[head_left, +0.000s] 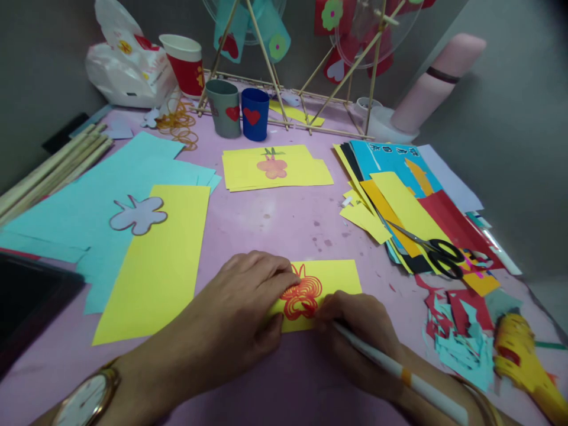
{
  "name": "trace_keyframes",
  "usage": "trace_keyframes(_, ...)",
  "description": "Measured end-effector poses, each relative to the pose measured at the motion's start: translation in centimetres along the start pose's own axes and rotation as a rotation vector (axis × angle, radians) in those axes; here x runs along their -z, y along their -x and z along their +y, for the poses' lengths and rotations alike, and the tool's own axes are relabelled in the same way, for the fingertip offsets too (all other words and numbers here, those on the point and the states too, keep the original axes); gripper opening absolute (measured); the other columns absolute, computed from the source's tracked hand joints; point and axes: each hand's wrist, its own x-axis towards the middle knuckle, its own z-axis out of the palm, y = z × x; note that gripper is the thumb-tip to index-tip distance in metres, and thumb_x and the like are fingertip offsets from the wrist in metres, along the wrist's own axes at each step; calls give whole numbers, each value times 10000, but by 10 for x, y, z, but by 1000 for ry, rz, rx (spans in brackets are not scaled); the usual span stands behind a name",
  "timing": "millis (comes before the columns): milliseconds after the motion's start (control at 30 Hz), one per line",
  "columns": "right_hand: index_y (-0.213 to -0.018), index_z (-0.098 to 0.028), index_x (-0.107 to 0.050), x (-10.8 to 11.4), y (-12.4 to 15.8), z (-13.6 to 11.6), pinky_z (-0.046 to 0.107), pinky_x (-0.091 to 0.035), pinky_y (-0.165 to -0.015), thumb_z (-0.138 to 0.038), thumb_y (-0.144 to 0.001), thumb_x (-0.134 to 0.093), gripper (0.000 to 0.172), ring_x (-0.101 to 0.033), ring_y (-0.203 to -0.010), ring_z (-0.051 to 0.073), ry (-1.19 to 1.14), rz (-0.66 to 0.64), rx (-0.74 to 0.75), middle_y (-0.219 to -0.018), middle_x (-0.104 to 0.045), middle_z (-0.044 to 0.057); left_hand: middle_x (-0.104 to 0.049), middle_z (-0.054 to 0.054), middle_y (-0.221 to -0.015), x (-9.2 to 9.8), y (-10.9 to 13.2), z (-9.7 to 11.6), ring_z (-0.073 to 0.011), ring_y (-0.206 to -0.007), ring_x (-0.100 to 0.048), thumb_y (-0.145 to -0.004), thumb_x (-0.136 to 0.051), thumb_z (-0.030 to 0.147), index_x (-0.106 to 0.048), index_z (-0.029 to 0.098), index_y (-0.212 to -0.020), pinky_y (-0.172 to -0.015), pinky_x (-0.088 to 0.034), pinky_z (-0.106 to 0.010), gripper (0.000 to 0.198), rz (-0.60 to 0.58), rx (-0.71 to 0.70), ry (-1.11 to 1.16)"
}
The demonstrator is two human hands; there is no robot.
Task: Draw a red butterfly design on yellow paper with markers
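A small yellow card (344, 275) lies in front of me, with a red butterfly drawing (304, 291) made of nested curved lines on it. My left hand (248, 296) rests flat across the card's left part, its fingers covering some of the drawing's edge. In my right hand (361, 331) is a white felt-tip pen (399, 368) with an orange band, gripped near its tip. The tip is hidden behind the fingers, at the butterfly's lower right. To the left, a paper butterfly cutout (139, 216) lies partly on a larger yellow sheet (173, 254).
Yellow cards (237, 168) with a pink butterfly lie beyond. Right: scissors (437, 248) on coloured papers, paper scraps (464, 337), a yellow glue gun (519, 355). Behind stand small cups (255, 127), stick frames (310, 127) and a pink bottle (439, 83). A dark flat object (31, 307) sits left.
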Motion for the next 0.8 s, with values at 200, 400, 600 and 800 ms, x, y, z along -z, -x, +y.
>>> trace_keyframes(200,-668,-194,-504,1,-3,-5,182,-327,-434,-80,-710,-419,148,-432,-395,66,63,6,16,-487,-544,-50,-551,-20,-1144,0,1,0,-200,-1075,-460,-785,-519,122,-524,237,-1153,-931,-339,-374,386,-8,-4,-4)
trace_keyframes(400,-699,-198,-503,0,-1,-2,176,-331,-445,-76,-728,-436,142,-431,-418,63,-9,-56,0,-527,-555,-54,-566,-31,-1122,-1,1,0,-211,-1050,-478,-772,-523,106,-530,231,-1142,-907,-366,-389,390,11,-7,2)
trace_keyframes(600,-695,-197,-524,0,-2,-2,189,-347,-436,-85,-729,-430,150,-451,-417,77,-10,-64,10,-524,-566,-42,-559,-30,-1127,1,0,0,-210,-1051,-474,-780,-527,112,-521,229,-1151,-906,-366,-391,389,-5,-11,-2)
trace_keyframes(800,-698,-191,-542,1,1,0,180,-362,-451,-84,-739,-454,145,-477,-435,72,-35,-92,-3,-536,-580,-43,-559,-28,-1132,0,1,0,-213,-1051,-472,-787,-522,120,-529,230,-1142,-910,-363,-393,372,-15,6,-5)
